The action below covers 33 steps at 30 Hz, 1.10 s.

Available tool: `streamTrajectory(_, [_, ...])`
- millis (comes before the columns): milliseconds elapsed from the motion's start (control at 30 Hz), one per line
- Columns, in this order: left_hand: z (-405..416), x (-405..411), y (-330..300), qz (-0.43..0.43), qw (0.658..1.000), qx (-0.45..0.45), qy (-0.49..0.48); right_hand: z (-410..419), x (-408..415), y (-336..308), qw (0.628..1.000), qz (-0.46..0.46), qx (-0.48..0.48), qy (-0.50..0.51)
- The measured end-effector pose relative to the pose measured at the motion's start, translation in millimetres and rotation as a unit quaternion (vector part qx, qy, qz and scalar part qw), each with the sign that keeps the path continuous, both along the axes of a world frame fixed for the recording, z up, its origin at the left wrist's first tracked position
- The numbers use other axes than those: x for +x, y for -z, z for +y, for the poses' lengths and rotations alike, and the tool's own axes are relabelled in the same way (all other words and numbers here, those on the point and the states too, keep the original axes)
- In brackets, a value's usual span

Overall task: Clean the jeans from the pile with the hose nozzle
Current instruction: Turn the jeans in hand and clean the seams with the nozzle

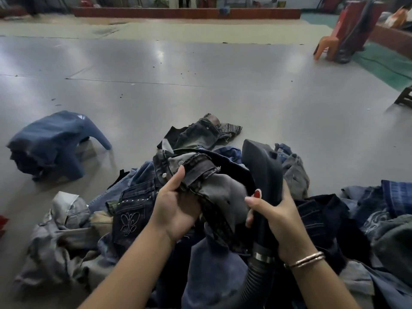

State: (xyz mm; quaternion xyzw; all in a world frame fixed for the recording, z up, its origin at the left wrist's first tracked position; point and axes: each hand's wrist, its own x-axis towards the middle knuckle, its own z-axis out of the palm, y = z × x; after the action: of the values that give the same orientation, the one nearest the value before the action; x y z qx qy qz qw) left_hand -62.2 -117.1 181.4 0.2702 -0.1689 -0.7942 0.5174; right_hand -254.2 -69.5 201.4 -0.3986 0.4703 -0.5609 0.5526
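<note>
Head view, from the left: a folded stack of blue denim jeans (52, 143) sits apart on the glossy grey floor (200, 70). At centre, the left hand (176, 205) has its grip wrapped around grey-black washed jeans (200, 172), raised over the jumbled pile of jeans (93, 224). Just beside it, the right hand (275, 216) has its grip clasped around the black plastic hose nozzle (263, 168), touching the held jeans.
</note>
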Motion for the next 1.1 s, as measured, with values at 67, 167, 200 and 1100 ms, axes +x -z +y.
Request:
streamTrajectory(67, [1, 0, 6, 0.019, 0.998, -0.002, -0.054, 5, 2, -1, 0.999, -0.009, 0.004, -0.041])
streamTrajectory(167, [-3, 2, 11, 0.050, 0.994, -0.019, -0.100, 11, -1, 0, 0.988, -0.030, 0.015, -0.151])
streamTrajectory(200, [-4, 3, 13, 0.057, 0.993, -0.023, -0.103, 14, -2, 1, 0.980, -0.044, 0.024, -0.194])
streamTrajectory(1100, [1, 28, 22, -0.013, 0.999, 0.015, -0.036, -9, -35, 13, 0.909, -0.122, 0.029, -0.398])
